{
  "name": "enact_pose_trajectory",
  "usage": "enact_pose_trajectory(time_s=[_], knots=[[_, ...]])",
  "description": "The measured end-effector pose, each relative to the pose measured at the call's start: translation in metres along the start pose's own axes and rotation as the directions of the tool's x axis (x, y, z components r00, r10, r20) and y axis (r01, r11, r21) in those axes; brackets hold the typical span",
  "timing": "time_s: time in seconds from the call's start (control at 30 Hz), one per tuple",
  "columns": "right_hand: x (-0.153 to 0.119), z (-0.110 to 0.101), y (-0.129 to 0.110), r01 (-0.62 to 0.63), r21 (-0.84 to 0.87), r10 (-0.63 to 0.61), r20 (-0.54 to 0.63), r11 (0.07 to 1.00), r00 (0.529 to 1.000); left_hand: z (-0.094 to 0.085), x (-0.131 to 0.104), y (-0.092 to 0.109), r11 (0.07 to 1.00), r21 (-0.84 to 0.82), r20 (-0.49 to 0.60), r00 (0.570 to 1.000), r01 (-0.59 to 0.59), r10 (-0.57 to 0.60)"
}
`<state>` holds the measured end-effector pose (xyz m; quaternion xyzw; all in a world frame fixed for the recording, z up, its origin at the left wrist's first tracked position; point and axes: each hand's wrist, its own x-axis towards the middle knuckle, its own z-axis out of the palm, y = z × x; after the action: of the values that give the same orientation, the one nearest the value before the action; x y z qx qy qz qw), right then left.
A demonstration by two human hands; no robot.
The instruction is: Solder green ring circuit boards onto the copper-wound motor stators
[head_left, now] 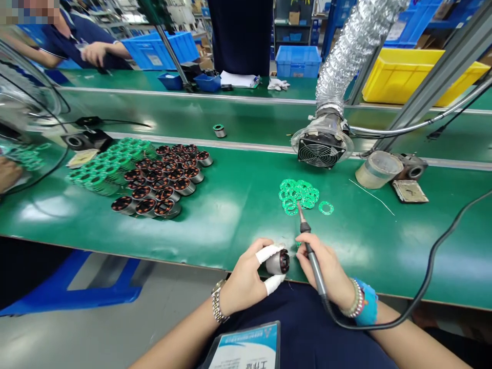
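My left hand [246,279], with white tape on the thumb and a finger, grips a motor stator [274,262] on its side at the table's front edge. The stator's dark winding end faces right. A soldering iron [314,266] is in my right hand [328,266], its tip up and away from me, over a loose pile of green ring-shaped circuit boards [298,193]. A bit of green shows at my right fingertips, perhaps another board; the fingers partly hide it. One single green ring board [326,207] lies just right of the pile.
Rows of stators [165,179] stand at left beside stacked green ring boards [111,164]. A fume fan [321,151] on a foil duct hangs beyond the pile. At right are a round tub [378,169] and a sponge tray [410,191]. The iron's cable [426,277] loops right. Co-workers are across and at left.
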<state>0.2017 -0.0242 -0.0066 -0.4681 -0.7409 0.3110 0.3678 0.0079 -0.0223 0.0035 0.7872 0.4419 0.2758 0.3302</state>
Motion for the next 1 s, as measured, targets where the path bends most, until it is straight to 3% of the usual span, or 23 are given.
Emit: enact_pose_trajectory(time_s=[0.17, 0.33, 0.5, 0.77, 1.0], knots=[[-0.004, -0.006, 0.007, 0.127, -0.106, -0.119, 0.080, 0.986, 0.990, -0.005, 0.007, -0.001, 1.000, -0.005, 0.074, 0.997, -0.007, 0.007], [-0.007, -0.039, 0.021, 0.082, -0.079, -0.085, -0.043, 0.994, 0.995, -0.005, 0.011, -0.009, 0.999, 0.008, 0.024, 0.999, 0.043, -0.044], [-0.013, -0.061, 0.028, 0.085, -0.047, -0.089, -0.071, 0.995, 0.994, -0.001, 0.016, -0.015, 1.000, -0.018, -0.012, 1.000, 0.016, -0.016], [-0.011, -0.067, 0.026, 0.039, 0.000, -0.039, -0.040, 0.999, 0.998, 0.004, 0.025, -0.018, 0.990, -0.062, -0.033, 0.992, -0.125, 0.123], [-0.011, -0.068, 0.030, 0.052, 0.049, -0.052, -0.001, 0.997, 0.999, 0.006, 0.026, -0.019, 0.989, -0.072, -0.024, 0.991, -0.131, 0.130]])
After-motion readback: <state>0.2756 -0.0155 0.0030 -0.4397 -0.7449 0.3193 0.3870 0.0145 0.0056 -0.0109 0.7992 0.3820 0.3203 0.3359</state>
